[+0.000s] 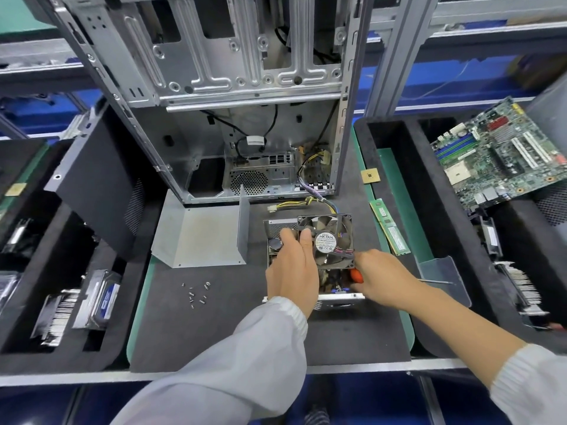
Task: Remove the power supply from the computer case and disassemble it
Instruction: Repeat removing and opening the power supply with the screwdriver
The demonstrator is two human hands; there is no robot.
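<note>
The opened power supply (276,228) lies on the dark mat in front of the empty computer case (233,118). Its black fan (329,240), labelled HK FAN, is tipped up above the circuit board. My left hand (291,265) grips the fan's left edge, thumb on its face. My right hand (380,280) holds an orange-handled tool (356,276) at the fan's lower right corner; the tool's tip is hidden. The supply's grey metal cover (202,240) lies to the left. Yellow and black wires (310,202) run from the supply into the case.
Several loose screws (196,292) lie on the mat at left. RAM sticks (389,228) and a CPU chip (370,175) lie at right. A motherboard (503,154) rests in the right black tray; a hard drive (101,299) and heatsink sit in the left tray.
</note>
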